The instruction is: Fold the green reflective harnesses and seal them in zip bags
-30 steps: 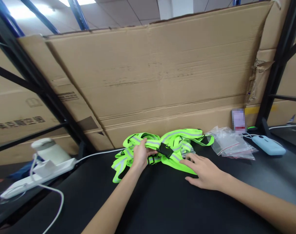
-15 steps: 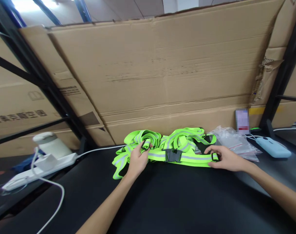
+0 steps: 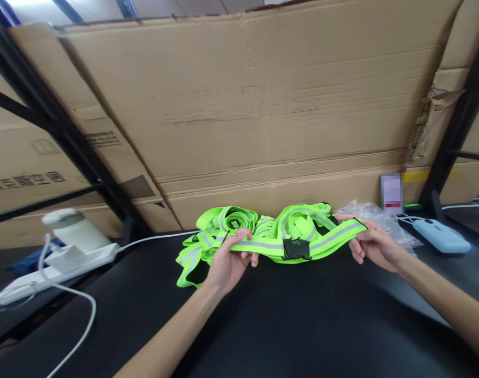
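A neon-green reflective belt (image 3: 263,245) with a grey stripe is stretched between my two hands. Its black plastic buckle (image 3: 297,249) hangs near the middle, where the band sags a little. My left hand (image 3: 227,265) grips the belt's left end between thumb and fingers, palm turned up. At the other end, my right hand (image 3: 375,244) holds the folded loop, with part of its fingers behind the band. Just behind the belt lie more green reflective straps: a coiled bundle (image 3: 227,218) on the left and a looped heap (image 3: 298,218) on the right.
Clear plastic bags (image 3: 381,223) lie behind my right hand, beside a light-blue power bank (image 3: 440,236) and a blurred upright phone-like item (image 3: 392,193). A white power strip (image 3: 58,273) with a cable and a pale bottle (image 3: 76,229) are at left. Cardboard (image 3: 263,105) walls the back.
Both hands have lifted the belt slightly and turned it, the left palm rolling upward. The buckle has shifted right and the band now sags. The view has moved slightly.
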